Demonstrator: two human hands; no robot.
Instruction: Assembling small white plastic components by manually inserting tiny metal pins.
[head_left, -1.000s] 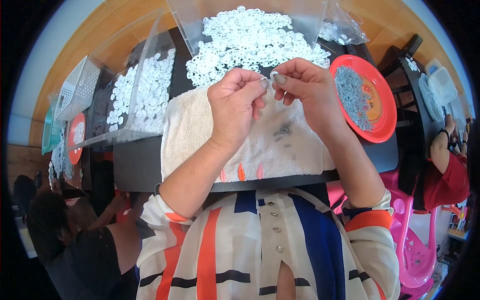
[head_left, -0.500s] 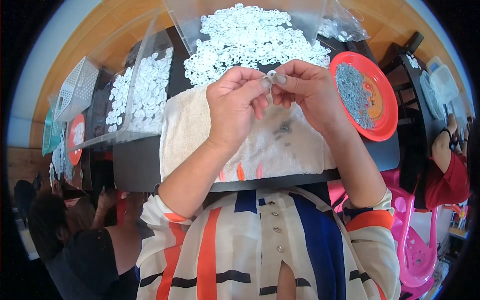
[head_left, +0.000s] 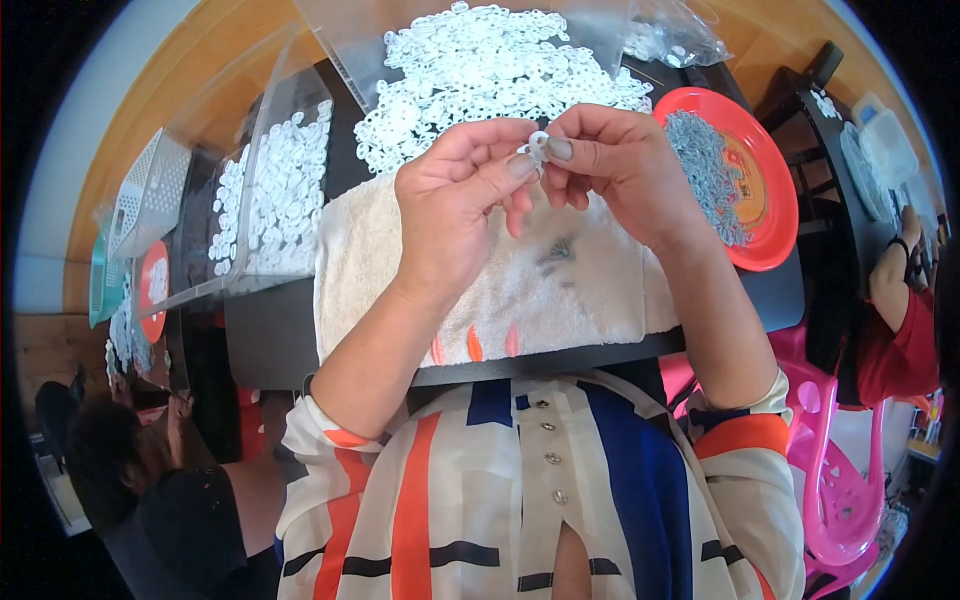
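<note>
As the small white ring-shaped plastic piece (head_left: 538, 143) seems light, stiff and slippery, its rim suits the left hand (head_left: 458, 185) and right hand (head_left: 622, 168), fingers pinching it at twelve o'clock.

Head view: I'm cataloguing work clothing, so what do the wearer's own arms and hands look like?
The left hand and right hand are ungloved, the forearms bare. The loose cream sleeves carry orange and dark bands and end near the elbows.

No text, numbers or signs can be read.
</note>
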